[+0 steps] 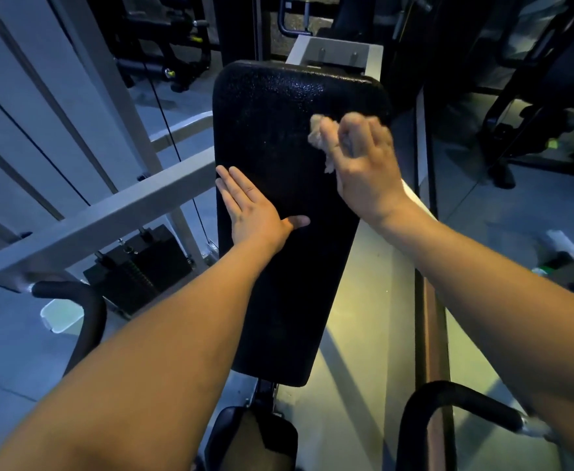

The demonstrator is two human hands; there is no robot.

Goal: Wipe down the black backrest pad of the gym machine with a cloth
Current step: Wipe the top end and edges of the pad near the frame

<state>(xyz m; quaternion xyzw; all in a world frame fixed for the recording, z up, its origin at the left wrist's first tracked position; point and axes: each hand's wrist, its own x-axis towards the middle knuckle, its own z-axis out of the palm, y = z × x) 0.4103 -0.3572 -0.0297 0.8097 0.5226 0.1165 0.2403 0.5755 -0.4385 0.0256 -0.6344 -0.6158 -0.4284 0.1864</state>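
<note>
Currently R hand [367, 164] fingers tight round cloth [319, 132] at backrest pad [278, 283]; L hand [255, 212] fingers flat on it.

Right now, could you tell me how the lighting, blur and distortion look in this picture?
Head view: dim bluish light, a yellowish patch right of the pad; glare speckles the pad's top; the right hand and cloth are motion-blurred, the left hand sharp; the wide angle stretches the edges.

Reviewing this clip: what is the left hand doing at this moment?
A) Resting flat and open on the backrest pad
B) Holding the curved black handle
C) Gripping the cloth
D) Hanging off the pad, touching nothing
A: the left hand lies flat, fingers straight, on the backrest pad, while the right hand grips the cloth.
</note>
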